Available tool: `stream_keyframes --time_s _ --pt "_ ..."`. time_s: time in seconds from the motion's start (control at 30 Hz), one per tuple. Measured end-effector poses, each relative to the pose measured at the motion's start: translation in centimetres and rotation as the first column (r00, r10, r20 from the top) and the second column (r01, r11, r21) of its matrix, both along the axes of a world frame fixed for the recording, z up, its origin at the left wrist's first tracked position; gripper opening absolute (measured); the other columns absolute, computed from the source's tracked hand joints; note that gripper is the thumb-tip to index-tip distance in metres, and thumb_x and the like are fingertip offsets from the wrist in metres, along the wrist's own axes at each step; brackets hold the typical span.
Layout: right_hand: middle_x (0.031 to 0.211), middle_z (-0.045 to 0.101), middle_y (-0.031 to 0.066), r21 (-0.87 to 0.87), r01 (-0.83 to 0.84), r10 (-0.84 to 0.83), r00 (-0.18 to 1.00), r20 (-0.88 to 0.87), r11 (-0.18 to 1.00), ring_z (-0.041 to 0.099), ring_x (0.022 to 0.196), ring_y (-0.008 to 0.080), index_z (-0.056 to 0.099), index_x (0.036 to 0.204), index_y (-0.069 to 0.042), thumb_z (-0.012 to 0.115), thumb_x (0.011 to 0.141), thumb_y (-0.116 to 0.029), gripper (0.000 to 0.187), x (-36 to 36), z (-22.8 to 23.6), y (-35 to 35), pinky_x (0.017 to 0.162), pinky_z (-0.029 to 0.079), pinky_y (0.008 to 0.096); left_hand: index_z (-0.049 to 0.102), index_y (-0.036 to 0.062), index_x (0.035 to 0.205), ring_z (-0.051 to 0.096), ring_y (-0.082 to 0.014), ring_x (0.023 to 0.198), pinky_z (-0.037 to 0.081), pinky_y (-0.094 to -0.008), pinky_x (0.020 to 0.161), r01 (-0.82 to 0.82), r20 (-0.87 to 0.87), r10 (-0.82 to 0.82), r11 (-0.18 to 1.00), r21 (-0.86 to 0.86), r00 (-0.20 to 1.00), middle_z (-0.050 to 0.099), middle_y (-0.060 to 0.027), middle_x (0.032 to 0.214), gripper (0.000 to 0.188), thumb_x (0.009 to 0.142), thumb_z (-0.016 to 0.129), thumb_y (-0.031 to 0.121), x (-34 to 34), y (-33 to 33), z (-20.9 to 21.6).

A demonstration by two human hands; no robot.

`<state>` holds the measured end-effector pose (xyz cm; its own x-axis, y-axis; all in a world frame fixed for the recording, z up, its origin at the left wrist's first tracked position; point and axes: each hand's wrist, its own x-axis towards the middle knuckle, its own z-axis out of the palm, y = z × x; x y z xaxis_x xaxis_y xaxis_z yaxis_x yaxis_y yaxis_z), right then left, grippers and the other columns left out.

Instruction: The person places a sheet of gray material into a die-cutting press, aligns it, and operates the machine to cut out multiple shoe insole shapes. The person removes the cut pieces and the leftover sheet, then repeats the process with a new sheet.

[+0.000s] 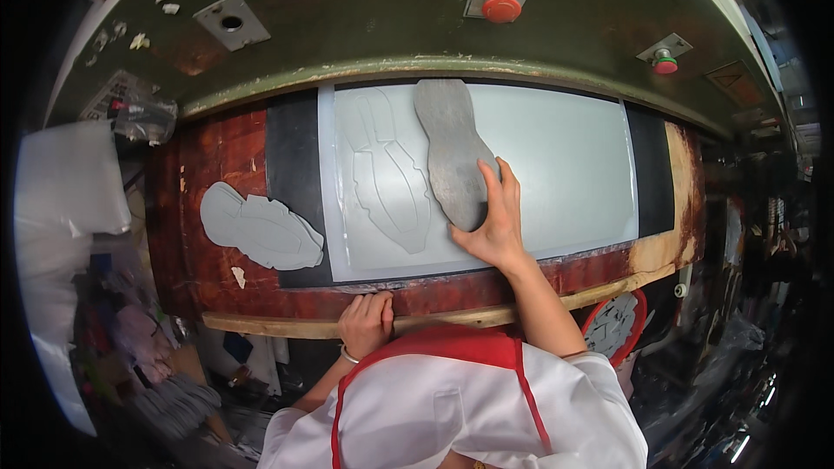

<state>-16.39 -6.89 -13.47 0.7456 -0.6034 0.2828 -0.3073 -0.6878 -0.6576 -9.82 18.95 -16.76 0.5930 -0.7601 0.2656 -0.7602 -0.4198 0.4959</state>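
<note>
While left fingers (373, 306) curl closed, wide-spread right fingers (496, 192) clasp a waisted, streaky-grey plate (453, 139).

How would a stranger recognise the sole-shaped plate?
On the reddish worktable lies a pale grey sheet. Right of the sole outline, the right hand grips the near end of the sole-shaped plate. Its darker, streaked surface sets it apart from the sheet and outline.

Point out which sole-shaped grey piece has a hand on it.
The darker, streaked piece on the pale sheet, gripped at its edges by the right hand; the lighter grey piece lies left of the sheet, untouched.
</note>
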Motion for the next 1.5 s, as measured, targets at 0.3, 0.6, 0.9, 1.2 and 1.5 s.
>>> stream_keyframes --time_s 0.3,0.6,0.9,1.2,1.5 --pt "0.146 0.022 0.0292 0.014 0.589 -0.534 0.723 0.438 0.808 0.021 0.136 0.0413 0.014 0.143 0.008 0.058 0.090 -0.032 0.080 1.6 8.3 -21.4 0.112 0.019 0.0467 0.066 0.0050 0.087 0.057 -0.0279 0.059 0.047 -0.0364 0.054 -0.111 -0.057 0.110 0.993 -0.027 0.992 0.062 -0.0096 0.071 0.009 0.078 0.064 0.005 6.4 -7.3 1.8" --pt "0.146 0.003 0.0354 -0.122 0.704 -0.568 0.653 0.501 0.700 0.006 0.138 0.0466 -0.005 0.141 0.013 0.054 0.090 -0.038 0.092 3.5 6.9 -27.8 0.113 0.007 0.0500 0.066 0.0032 0.088 0.061 -0.0305 0.065 0.049 -0.0377 0.061 -0.230 0.029 0.231 0.972 -0.045 0.972 0.064 -0.0134 0.076 0.010 0.082 0.061 0.008 14.9 -14.3 0.7" --pt "0.120 0.048 0.0335 0.174 0.552 -0.577 0.796 0.184 0.816 0.049 0.110 0.0464 0.017 0.143 0.008 0.060 0.085 -0.031 0.082 -2.6 2.5 -17.5 0.097 0.038 0.0490 0.066 0.0010 0.099 0.065 -0.0337 0.083 0.051 -0.0386 0.073 -0.219 0.009 0.220 0.974 -0.064 0.975 0.067 -0.0176 0.093 0.019 0.089 0.058 0.015 15.2 -14.6 -0.2" --pt "0.069 0.061 0.0143 -0.062 0.147 -0.131 0.968 0.215 0.987 0.059 0.077 0.0325 0.060 0.068 -0.005 0.060 0.075 -0.010 0.008 -8.0 -2.6 -10.5 0.077 0.044 0.0429 0.068 -0.0006 0.092 0.066 -0.0335 0.073 0.053 -0.0404 0.065 -0.293 0.016 0.294 0.955 -0.033 0.956 0.068 -0.0186 0.082 0.024 0.087 0.062 0.022 11.0 -12.8 1.4" --pt "0.125 0.040 0.0305 0.072 0.012 -0.022 0.989 0.143 0.997 0.035 0.121 0.0469 0.044 0.132 -0.006 0.076 0.062 -0.021 0.078 -0.1 0.4 -7.2 0.096 0.039 0.0509 0.065 0.0024 0.092 0.062 -0.0342 0.077 0.049 -0.0398 0.069 -0.177 0.029 0.178 0.984 -0.022 0.984 0.065 -0.0161 0.085 0.013 0.087 0.058 0.012 3.1 -5.8 0.0"
